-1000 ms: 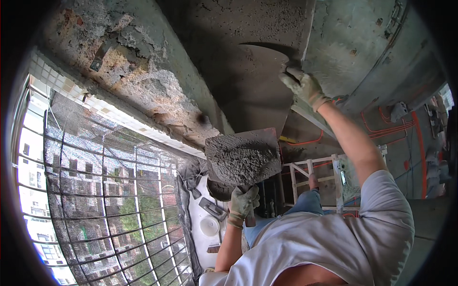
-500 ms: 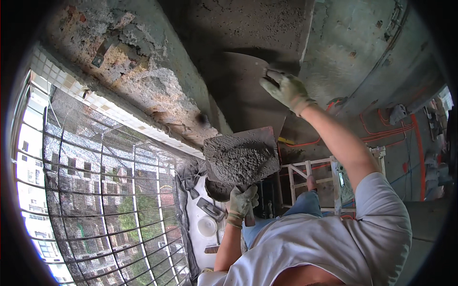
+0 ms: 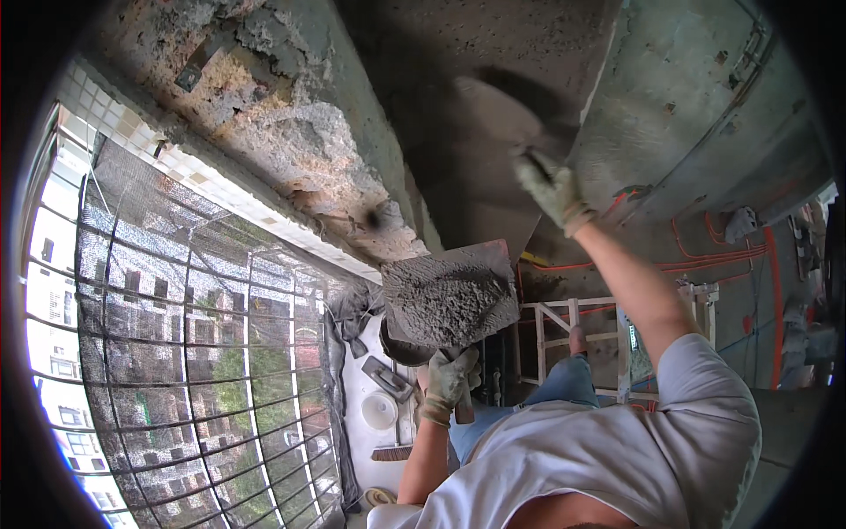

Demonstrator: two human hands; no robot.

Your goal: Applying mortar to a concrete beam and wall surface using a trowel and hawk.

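My left hand (image 3: 448,383), in a pale work glove, is closed round the handle of a square plasterer's hawk (image 3: 498,256). A heap of wet grey mortar (image 3: 451,304) covers most of its board. Farther up, my gloved right hand (image 3: 555,192) grips the handle of a trowel (image 3: 502,110). The blade is motion-blurred and lies over the dark, freshly coated wall (image 3: 476,207), casting a shadow beside it. Whether the blade touches the surface I cannot tell. Rougher mortar (image 3: 493,26) shows higher on that wall.
A broken concrete edge (image 3: 300,141) runs along the left, above barred netting (image 3: 220,335). Below the hawk are a dark bucket (image 3: 401,348), a float (image 3: 388,377), a white round container (image 3: 379,410) and a brush (image 3: 392,453). A wooden frame (image 3: 555,317) stands near my leg; orange conduits (image 3: 687,264) line the right.
My right hand and the trowel have come down and rightward in the picture, and the blade has turned. The view itself has shifted slightly. The loaded hawk stays almost in place.
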